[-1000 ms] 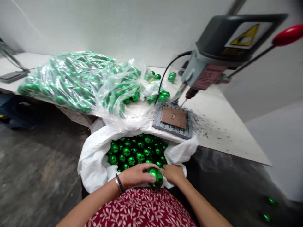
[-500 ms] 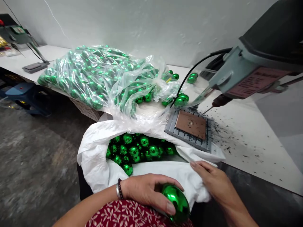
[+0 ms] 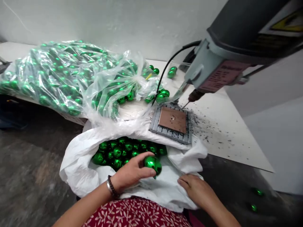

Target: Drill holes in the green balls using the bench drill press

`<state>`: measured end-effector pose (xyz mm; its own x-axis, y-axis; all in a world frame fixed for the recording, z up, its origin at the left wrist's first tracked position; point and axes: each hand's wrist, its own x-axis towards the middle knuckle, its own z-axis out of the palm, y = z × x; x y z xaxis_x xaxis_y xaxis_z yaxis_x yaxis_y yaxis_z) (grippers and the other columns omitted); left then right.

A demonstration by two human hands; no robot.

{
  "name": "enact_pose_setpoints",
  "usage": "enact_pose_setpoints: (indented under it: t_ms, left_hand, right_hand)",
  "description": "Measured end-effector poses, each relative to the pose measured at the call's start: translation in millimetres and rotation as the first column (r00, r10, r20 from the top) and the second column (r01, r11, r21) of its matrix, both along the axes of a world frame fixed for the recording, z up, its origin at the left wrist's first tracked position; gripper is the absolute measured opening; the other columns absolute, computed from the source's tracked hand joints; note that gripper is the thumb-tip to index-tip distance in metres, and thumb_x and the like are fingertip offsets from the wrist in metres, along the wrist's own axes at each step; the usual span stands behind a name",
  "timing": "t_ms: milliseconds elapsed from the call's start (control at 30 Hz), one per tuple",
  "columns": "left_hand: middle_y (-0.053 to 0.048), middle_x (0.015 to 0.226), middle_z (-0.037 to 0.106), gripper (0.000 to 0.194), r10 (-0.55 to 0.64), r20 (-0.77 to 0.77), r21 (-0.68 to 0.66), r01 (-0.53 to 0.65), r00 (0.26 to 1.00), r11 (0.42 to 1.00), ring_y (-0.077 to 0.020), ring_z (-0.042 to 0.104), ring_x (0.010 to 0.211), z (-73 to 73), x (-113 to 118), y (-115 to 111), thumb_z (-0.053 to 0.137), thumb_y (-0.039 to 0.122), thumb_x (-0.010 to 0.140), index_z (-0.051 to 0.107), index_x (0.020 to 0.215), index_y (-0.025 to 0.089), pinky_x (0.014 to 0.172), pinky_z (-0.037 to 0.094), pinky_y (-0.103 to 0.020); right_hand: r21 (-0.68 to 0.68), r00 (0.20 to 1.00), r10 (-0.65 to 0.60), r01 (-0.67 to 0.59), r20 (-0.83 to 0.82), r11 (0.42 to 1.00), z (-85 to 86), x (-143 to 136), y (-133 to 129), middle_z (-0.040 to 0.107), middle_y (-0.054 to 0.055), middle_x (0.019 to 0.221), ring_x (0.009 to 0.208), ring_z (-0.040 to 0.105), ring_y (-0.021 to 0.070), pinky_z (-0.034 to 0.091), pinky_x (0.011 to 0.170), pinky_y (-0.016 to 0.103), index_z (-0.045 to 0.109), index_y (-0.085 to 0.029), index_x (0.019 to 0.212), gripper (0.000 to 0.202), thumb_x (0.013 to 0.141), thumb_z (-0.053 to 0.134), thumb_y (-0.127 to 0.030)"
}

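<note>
Green ball point(image 3: 153, 164), gripped in left hand point(image 3: 131, 172), lifted from lap to sack point(image 3: 80, 170) mouth; right hand point(image 3: 196, 190) flat on sack.

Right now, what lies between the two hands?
In the head view, only white bag fabric lies between the left hand, holding a green ball, and the right hand, pressing on it.
</note>
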<state>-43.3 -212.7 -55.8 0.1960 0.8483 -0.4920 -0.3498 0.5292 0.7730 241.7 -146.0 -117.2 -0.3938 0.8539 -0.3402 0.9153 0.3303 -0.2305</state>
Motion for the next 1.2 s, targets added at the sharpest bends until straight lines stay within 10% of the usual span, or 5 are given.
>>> enact_pose_setpoints:
  t_ms: [133,400,733,933,1200]
  left_hand:
    - [-0.004,0.106,0.061,0.073,0.107,0.114,0.006,-0.108,0.988,0.994,-0.0127,0.056,0.082,-3.7,-1,22,0.086,0.033,0.062,0.058,0.128,0.021,0.071,0.046,-0.026]
    - [-0.007,0.126,0.065,0.076,-0.009,-0.036,0.168,0.015,0.999,0.986,-0.0203,0.059,0.108,4.0,14,43,0.083,0.046,0.071,0.057,0.138,0.022,0.094,0.047,-0.031]
    - [-0.006,0.104,0.068,0.060,-0.218,-0.200,0.234,0.263,0.955,0.936,-0.0122,0.058,0.080,54.6,7,106,0.084,0.040,0.066,0.068,0.120,0.018,0.064,0.045,-0.021]
    - [-0.006,0.098,0.067,0.047,0.137,-0.408,0.289,-0.015,0.903,0.957,-0.0145,0.062,0.081,68.6,20,170,0.076,0.031,0.071,0.061,0.112,0.014,0.067,0.048,-0.025]
    - [-0.009,0.102,0.070,0.058,0.305,-0.605,0.439,-0.011,0.736,0.898,-0.0201,0.064,0.093,31.5,26,216,0.081,0.038,0.067,0.060,0.114,0.013,0.085,0.050,-0.033]
  right_hand:
    - [-0.005,0.994,-0.018,0.018,-0.110,1.000,24.8,-18,-1,0.071,0.005,0.115,0.112,0.066,0.0194,0.053,0.103,0.036,0.074,-0.026,0.112,0.040,0.091,0.044,-0.045]
    - [0.050,0.739,-0.033,0.090,-0.673,0.995,64.6,-83,8,0.062,0.006,0.135,0.122,0.063,0.0184,0.056,0.105,0.033,0.054,-0.025,0.141,0.062,0.084,0.062,-0.048]
    - [0.009,0.605,0.070,-0.103,-0.793,0.995,102.0,-69,61,0.055,0.003,0.144,0.130,0.057,0.0133,0.048,0.116,0.033,0.051,-0.029,0.143,0.053,0.090,0.049,-0.030]
    - [-0.017,0.546,-0.207,0.332,-0.812,0.943,100.6,-62,85,0.069,0.006,0.116,0.088,0.065,0.0090,0.055,0.079,0.021,0.064,-0.024,0.126,0.045,0.087,0.053,-0.043]
    - [0.041,0.576,-0.233,0.422,-0.783,0.906,86.0,-39,86,0.072,0.006,0.094,0.080,0.064,0.0112,0.054,0.077,0.024,0.073,-0.019,0.103,0.041,0.089,0.048,-0.049]
